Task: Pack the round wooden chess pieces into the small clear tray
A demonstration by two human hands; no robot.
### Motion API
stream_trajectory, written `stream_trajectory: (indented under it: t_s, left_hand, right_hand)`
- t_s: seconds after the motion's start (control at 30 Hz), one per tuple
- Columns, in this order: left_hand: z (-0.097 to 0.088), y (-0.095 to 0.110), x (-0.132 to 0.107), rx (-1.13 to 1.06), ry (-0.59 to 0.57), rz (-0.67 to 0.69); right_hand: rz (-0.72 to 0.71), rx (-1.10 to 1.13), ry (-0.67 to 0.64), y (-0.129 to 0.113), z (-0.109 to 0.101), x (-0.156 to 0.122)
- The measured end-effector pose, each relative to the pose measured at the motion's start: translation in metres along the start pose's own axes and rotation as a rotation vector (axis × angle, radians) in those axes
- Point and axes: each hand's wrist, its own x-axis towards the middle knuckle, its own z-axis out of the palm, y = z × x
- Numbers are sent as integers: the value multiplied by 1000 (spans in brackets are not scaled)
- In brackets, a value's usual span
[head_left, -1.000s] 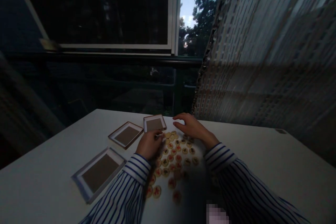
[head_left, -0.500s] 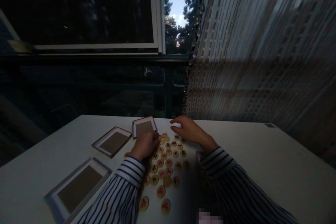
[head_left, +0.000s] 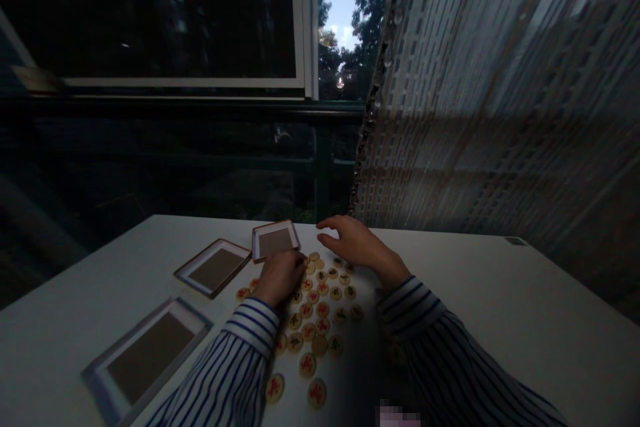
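Several round wooden game pieces [head_left: 320, 310] with red and dark marks lie scattered on a white table [head_left: 500, 320]. My left hand [head_left: 280, 277] rests curled over the left side of the pieces, knuckles up, its fingertips hidden. My right hand [head_left: 350, 243] hovers at the far edge of the pieces with fingers apart and slightly bent, holding nothing. Both arms wear blue-and-white striped sleeves.
Three shallow trays with brown insides lie to the left: a small one [head_left: 275, 240] just beyond my left hand, a middle one [head_left: 213, 267], and a larger one [head_left: 145, 353] near the table's front. A beaded curtain [head_left: 475, 113] hangs behind; a dark window [head_left: 150, 27] stands at the back.
The view shifted right and down a second ago, then steadied. My left hand edged slightly left over the pieces; my right hand stayed near the far edge of them.
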Motion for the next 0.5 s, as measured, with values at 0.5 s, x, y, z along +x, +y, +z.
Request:
stream_trajectory:
  t_s: [0.5]
  left_hand:
    - [-22, -9, 7, -946, 44, -242]
  right_hand:
    - [2, 21, 52, -1, 5, 2]
